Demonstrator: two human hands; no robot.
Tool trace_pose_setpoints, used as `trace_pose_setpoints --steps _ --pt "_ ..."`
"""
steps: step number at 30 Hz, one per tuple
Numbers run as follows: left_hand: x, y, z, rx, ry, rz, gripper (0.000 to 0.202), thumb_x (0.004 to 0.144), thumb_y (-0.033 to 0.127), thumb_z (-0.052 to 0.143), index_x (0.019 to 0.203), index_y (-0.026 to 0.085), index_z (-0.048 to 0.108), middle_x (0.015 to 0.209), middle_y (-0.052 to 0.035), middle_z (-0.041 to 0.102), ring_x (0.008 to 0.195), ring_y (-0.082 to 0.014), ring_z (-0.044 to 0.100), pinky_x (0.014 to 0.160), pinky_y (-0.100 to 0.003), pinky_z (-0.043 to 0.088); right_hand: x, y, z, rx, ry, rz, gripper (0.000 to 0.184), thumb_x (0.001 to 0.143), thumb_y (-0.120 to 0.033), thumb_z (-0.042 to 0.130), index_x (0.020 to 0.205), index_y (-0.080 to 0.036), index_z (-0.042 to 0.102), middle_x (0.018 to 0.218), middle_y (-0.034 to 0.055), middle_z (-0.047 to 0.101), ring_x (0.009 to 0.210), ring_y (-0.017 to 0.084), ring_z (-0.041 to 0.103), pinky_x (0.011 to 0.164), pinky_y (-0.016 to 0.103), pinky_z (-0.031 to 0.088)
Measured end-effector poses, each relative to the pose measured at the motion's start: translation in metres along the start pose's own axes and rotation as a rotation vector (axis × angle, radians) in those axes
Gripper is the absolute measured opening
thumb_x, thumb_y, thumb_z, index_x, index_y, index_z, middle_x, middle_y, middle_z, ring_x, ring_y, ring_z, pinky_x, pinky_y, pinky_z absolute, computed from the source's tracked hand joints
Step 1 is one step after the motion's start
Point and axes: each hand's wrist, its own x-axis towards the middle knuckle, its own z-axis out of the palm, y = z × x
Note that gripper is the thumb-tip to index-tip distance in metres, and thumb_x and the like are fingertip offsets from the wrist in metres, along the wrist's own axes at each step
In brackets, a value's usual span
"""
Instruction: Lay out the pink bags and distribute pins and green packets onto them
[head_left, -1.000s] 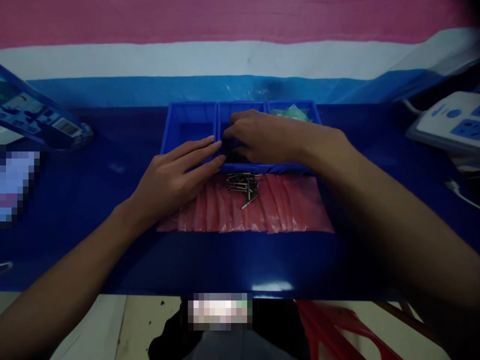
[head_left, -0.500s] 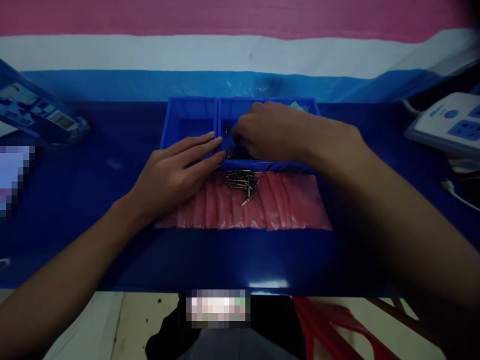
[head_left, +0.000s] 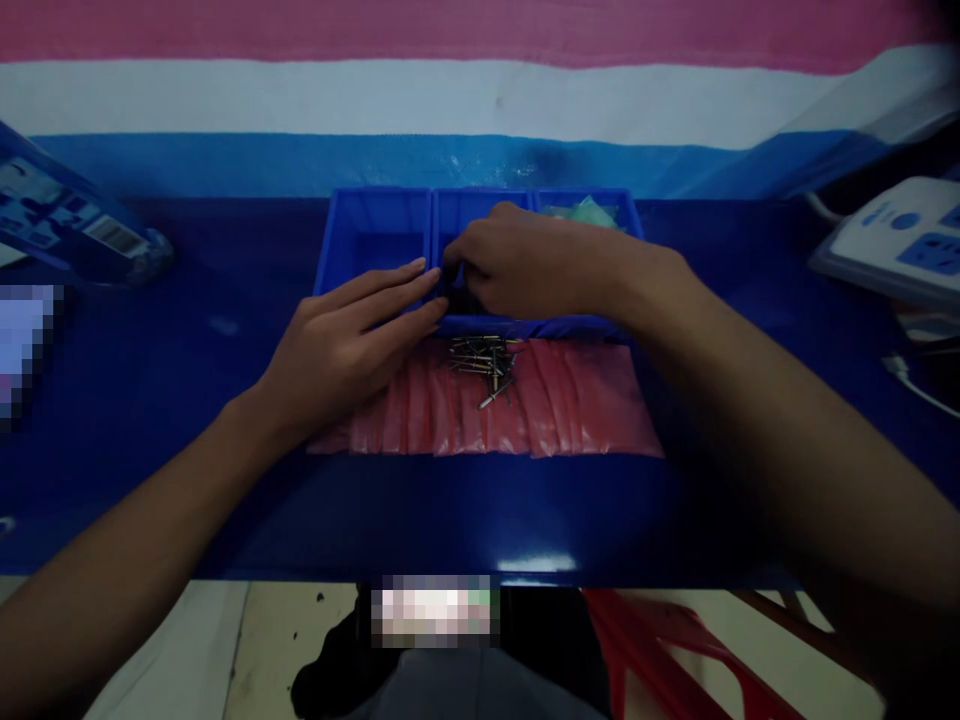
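As the right hand [head_left: 532,265] curls, grasp hidden, in the blue bin [head_left: 375,215], thin pins [head_left: 484,360] lie heaped.

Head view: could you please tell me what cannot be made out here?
All in the head view.
Middle compartment of the blue tray: contents hidden by the right hand.
Whether that hand holds anything: fingers curled under, too dark.
The power strip: cut off by the right edge.
The patch at the left edge: pixelated.

The left hand [head_left: 352,340] lies flat with fingers straight and together, tips at the front edge of the blue bin [head_left: 375,215], while the right hand [head_left: 525,265] reaches into the bin's middle compartment, fingers curled downward.
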Motion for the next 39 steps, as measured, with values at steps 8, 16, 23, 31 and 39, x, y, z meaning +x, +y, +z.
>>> trace_pose_setpoints --steps 8,16,23,31,39 --pt "0.002 0.003 0.004 0.012 0.03 -0.032 0.026 0.106 0.012 0.068 0.13 0.017 0.073 0.139 -0.011 0.075 0.135 -0.0251 0.072 0.115 -0.04 0.066 0.004 -0.006 -0.004 0.142 -0.061 0.046 0.033 0.1 -0.023 0.045 0.112 -0.01 0.073 0.12 0.0196 0.077 0.096 0.024 0.067 0.079 0.033 0.043" --pt "0.003 0.005 0.004 -0.058 0.055 -0.131 0.031 0.106 0.021 0.071 0.136 0.025 0.072 0.138 -0.004 0.076 0.133 -0.0202 0.073 0.116 -0.034 0.064 0.001 0.001 -0.011 0.32 -0.179 -0.043 0.03 0.103 -0.035 0.054 0.099 -0.017 0.077 0.088 0.001 0.072 0.074 0.012 0.058 0.066 0.027 0.041" --pt "0.001 0.004 0.006 -0.018 0.065 -0.135 0.037 0.106 0.025 0.072 0.142 0.016 0.067 0.137 -0.0092 0.077 0.129 -0.0219 0.075 0.113 -0.034 0.065 -0.01 0.007 -0.021 0.452 -0.158 -0.004 0.027 0.103 -0.038 0.059 0.089 -0.019 0.074 0.07 -0.0017 0.06 0.06 0.008 0.048 0.055 0.023 0.037" --pt "0.003 0.005 0.004 -0.031 0.062 -0.118 0.03 0.108 0.018 0.066 0.138 0.019 0.068 0.138 -0.0079 0.077 0.133 -0.0208 0.073 0.116 -0.03 0.063 -0.033 -0.007 -0.038 0.432 -0.18 -0.209 0.019 0.104 -0.03 0.065 0.1 -0.022 0.081 0.088 -0.0021 0.076 0.072 0.008 0.064 0.061 0.019 0.045" --pt "0.004 0.005 0.007 -0.022 0.082 -0.074 0.02 0.106 0.017 0.071 0.125 0.013 0.073 0.134 -0.0093 0.078 0.133 -0.022 0.073 0.118 -0.03 0.062 -0.048 0.007 -0.047 0.375 -0.068 -0.317 0.031 0.107 -0.042 0.063 0.133 -0.031 0.077 0.112 -0.0086 0.08 0.089 0.008 0.072 0.083 0.018 0.057"
